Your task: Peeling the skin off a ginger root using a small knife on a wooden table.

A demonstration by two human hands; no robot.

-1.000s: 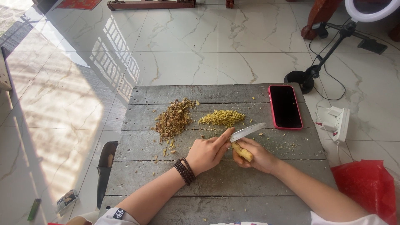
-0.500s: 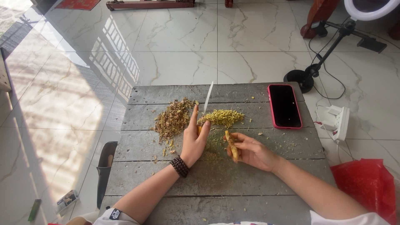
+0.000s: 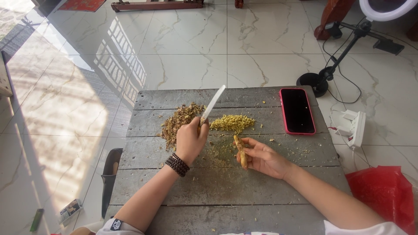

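Note:
My left hand [image 3: 190, 140] grips a knife [image 3: 212, 104] with a white blade that points up and away, over the gap between two piles. A brownish pile of peelings [image 3: 177, 122] lies to its left, and a yellow pile of chopped bits [image 3: 232, 122] lies to its right. My right hand [image 3: 262, 157] rests palm up on the grey wooden board [image 3: 226, 196] and holds a yellowish-brown root piece [image 3: 241, 153]. A dark bead bracelet [image 3: 176, 164] is on my left wrist.
A phone in a red case [image 3: 297, 111] lies at the board's far right. A white power strip [image 3: 353, 128] and a ring-light stand [image 3: 324, 76] are on the marble floor to the right, a red bag [image 3: 385, 196] at lower right. A dark sheath [image 3: 109, 178] lies left of the board.
My left hand lifted the knife off the root and swung it up and left, closing around the handle over the piles. My right hand turned palm up with the root.

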